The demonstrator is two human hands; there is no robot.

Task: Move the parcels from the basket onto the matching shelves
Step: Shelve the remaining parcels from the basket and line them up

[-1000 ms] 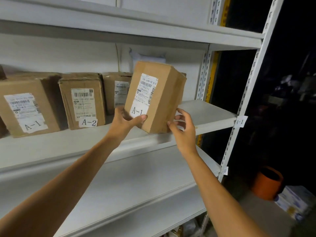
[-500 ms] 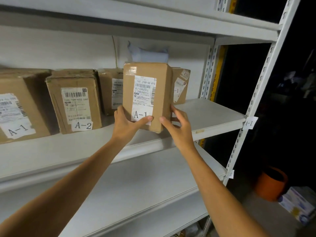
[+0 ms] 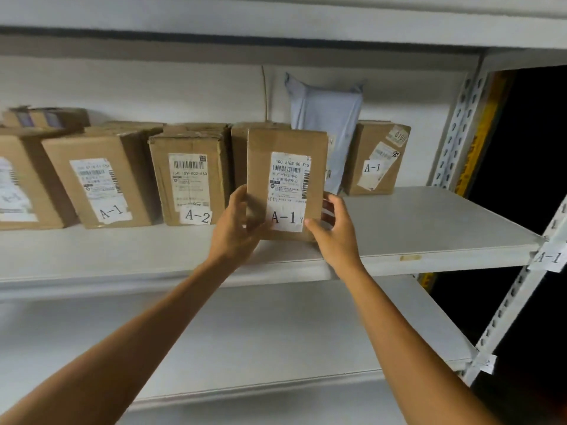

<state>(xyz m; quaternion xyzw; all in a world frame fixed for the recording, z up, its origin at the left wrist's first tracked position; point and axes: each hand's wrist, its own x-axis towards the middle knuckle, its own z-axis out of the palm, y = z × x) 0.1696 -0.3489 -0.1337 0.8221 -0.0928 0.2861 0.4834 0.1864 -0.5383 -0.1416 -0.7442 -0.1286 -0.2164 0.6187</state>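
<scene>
A cardboard parcel (image 3: 287,167) with a white shipping label marked A-1 stands upright on the white shelf (image 3: 429,228), whose right post carries an A-1 tag (image 3: 549,257). My left hand (image 3: 236,228) grips its lower left edge, thumb across the front. At the lower right corner my right hand (image 3: 334,228) holds the parcel, thumb on the front and fingers round the side. The basket is out of view.
Left of it stand an A-2 box (image 3: 190,179) and an A-1 box (image 3: 101,179), with more boxes at the far left. Behind are a grey mailer bag (image 3: 328,118) and another A-1 box (image 3: 377,157). A lower shelf (image 3: 276,342) lies below.
The parcel was tilted in the air a second ago. It has turned label-forward and gone down onto the shelf, both hands still holding it.
</scene>
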